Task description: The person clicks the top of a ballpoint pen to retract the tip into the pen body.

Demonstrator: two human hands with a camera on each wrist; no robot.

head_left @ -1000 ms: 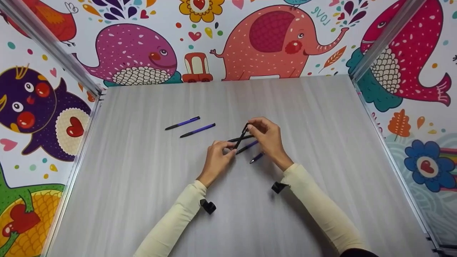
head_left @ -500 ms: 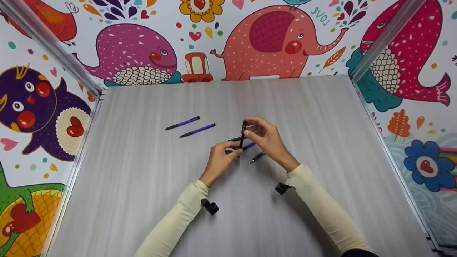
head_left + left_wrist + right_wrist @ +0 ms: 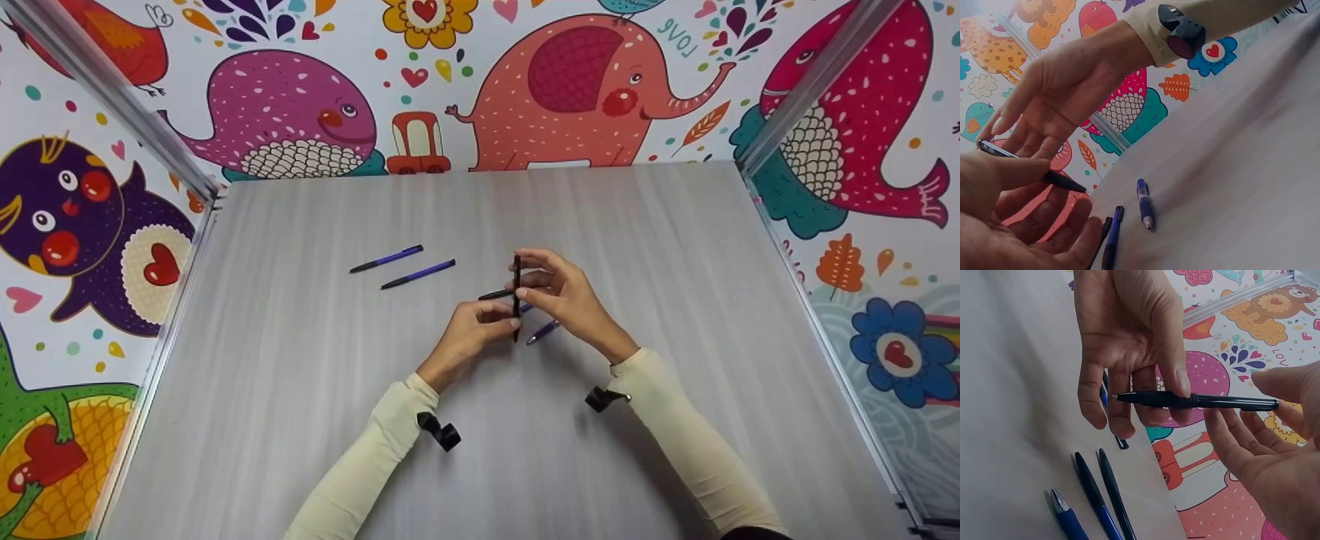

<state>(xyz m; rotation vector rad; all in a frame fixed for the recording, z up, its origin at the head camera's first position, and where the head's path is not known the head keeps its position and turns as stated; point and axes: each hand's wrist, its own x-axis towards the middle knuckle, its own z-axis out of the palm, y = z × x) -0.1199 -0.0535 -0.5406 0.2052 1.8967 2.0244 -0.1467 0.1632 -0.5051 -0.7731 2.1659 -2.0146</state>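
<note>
A black ballpoint pen (image 3: 1224, 401) is held up between the two hands, its metal tip showing in the right wrist view. My left hand (image 3: 472, 330) pinches it around the middle, thumb against the fingers. My right hand (image 3: 566, 296) is at its back end; the index finger touches that end, while the thumb stands apart from the barrel in both wrist views. Below the hands lie a dark pen (image 3: 1113, 489), a blue pen with a black grip (image 3: 1095, 500) and a blue pen with a silver tip (image 3: 1067, 520). In the head view they are partly hidden.
Two blue pens with black grips, a farther one (image 3: 387, 259) and a nearer one (image 3: 418, 274), lie side by side to the left on the grey table (image 3: 300, 360). Metal-framed walls with cartoon animals (image 3: 562, 90) bound the table at the back and sides.
The held black pen has turned from slanting to nearly straight away from me in the head view. The left hand has shifted slightly right. The right thumb has moved down along the pen.
</note>
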